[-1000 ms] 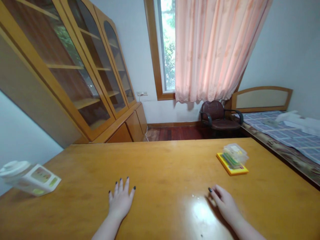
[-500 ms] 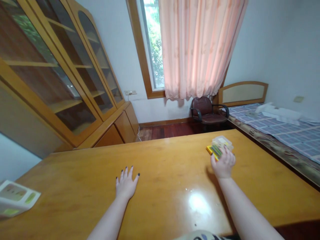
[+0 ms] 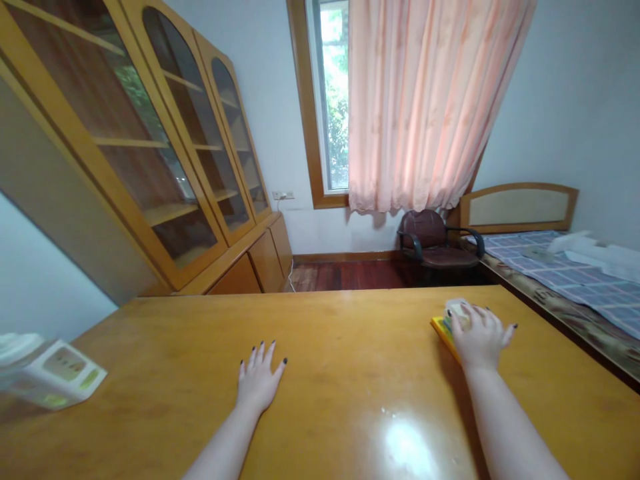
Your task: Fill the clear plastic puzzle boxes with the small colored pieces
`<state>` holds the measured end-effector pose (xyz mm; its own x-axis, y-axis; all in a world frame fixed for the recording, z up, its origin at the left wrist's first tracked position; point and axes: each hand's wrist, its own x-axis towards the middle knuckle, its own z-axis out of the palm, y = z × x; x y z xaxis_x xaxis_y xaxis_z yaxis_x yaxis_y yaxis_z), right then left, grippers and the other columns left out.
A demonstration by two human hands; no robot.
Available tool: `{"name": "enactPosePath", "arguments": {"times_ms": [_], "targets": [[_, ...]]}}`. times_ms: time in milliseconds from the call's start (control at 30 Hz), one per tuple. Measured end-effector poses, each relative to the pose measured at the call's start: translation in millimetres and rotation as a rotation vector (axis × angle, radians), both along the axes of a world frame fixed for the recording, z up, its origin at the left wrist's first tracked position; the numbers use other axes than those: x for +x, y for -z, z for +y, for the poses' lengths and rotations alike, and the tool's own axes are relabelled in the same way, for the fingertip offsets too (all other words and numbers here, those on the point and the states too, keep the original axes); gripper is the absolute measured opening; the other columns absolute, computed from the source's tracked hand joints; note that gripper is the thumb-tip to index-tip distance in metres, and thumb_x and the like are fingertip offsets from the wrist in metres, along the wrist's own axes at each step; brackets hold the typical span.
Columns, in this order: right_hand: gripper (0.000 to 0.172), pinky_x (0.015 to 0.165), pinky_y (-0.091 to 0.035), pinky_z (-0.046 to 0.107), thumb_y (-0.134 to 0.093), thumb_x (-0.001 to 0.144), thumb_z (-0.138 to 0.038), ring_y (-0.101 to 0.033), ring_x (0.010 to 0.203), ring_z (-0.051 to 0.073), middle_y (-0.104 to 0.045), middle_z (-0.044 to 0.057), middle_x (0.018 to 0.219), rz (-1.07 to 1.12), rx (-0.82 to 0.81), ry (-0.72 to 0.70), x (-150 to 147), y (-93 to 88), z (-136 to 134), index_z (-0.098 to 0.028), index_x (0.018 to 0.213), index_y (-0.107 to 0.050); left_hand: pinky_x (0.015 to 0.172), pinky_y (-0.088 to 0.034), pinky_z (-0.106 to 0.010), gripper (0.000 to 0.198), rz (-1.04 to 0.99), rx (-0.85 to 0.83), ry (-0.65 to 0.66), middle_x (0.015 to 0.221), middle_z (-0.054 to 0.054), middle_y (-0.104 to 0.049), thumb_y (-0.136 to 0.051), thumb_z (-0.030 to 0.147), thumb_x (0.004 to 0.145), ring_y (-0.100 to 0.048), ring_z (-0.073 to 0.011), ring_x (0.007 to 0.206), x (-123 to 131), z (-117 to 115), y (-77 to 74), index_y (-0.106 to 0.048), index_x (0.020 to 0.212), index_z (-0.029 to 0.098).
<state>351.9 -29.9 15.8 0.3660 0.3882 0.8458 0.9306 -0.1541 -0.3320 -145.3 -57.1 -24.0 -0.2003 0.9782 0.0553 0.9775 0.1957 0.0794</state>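
Observation:
My left hand (image 3: 259, 385) lies palm down on the wooden table (image 3: 330, 347), its fingers spread, with nothing in it. Near the table's far right corner, my right hand (image 3: 479, 337) curls over a clear plastic box (image 3: 457, 311); the fingers and palm hide much of it. A flat yellow item (image 3: 444, 333) sits under and to the left of the box, beside the thumb. Whether the fingers also touch the yellow item is hard to tell.
A white container with green labels (image 3: 67, 375) lies at the table's left edge. Beyond the table are a glass-door cabinet (image 3: 165, 283), a dark red chair (image 3: 425, 230) and a bed with a checked cover (image 3: 550, 263) at the right.
The camera view has shifted left, so more of the white container shows. My right hand has turned and now covers more of the clear box. My left hand still lies spread on the table.

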Motion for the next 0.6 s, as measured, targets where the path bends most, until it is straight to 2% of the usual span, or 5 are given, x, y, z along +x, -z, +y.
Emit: {"name": "enactPosePath", "arguments": {"times_ms": [100,200,333,433,600], "targets": [[0.033,0.097,-0.025,0.052,-0.060,0.072,-0.038,-0.049,0.106,0.027,-0.058,0.012,0.106,0.079,0.027,-0.312,-38,0.4,-6,-0.018,0.097,-0.060,0.105,-0.014,-0.051,0.062,-0.013,0.026,0.000,0.143,-0.008,-0.027,-0.035,0.054,0.080,-0.022,-0.0278,0.132,-5,2,4.4,-0.031,0.135,0.025],[0.033,0.093,-0.036,0.044,-0.061,0.071,-0.039,-0.051,0.104,0.023,-0.057,0.011,0.108,0.361,-0.033,-0.699,-104,8.7,0,-0.019,0.097,-0.059,0.105,-0.015,-0.051,0.060,-0.045,0.076,-0.025,0.140,-0.010,-0.033,-0.037,0.051,0.080,-0.026,-0.0293,0.129,-7,10,7.4,-0.037,0.132,0.021],[0.038,0.083,-0.044,0.041,-0.065,0.063,-0.048,-0.058,0.086,0.021,-0.063,0.008,0.090,1.124,-0.300,-1.061,-182,28.3,30,-0.018,0.086,-0.058,0.103,-0.027,-0.041,0.053,-0.250,0.245,0.033,0.139,-0.015,-0.031,-0.038,0.042,0.082,-0.032,-0.0263,0.126,18,30,4.6,-0.046,0.124,0.010],[0.035,0.079,-0.046,0.036,-0.064,0.063,-0.048,-0.059,0.082,0.018,-0.062,0.005,0.085,1.645,-0.404,-1.171,-201,32.9,52,-0.019,0.078,-0.053,0.103,-0.031,-0.035,0.042,-0.582,0.369,0.129,0.130,-0.011,-0.044,-0.038,0.037,0.082,-0.039,-0.0204,0.122,61,50,3.0,-0.053,0.115,0.014],[0.038,0.076,-0.045,0.033,-0.069,0.060,-0.043,-0.060,0.078,0.016,-0.062,0.004,0.086,1.792,-0.671,-1.364,-189,21.7,59,-0.018,0.083,-0.052,0.073,-0.049,-0.031,0.033,-1.195,0.417,-0.098,0.083,-0.008,-0.066,-0.043,0.038,0.076,-0.062,-0.0170,0.074,109,90,8.9,-0.063,0.084,0.013]]}}
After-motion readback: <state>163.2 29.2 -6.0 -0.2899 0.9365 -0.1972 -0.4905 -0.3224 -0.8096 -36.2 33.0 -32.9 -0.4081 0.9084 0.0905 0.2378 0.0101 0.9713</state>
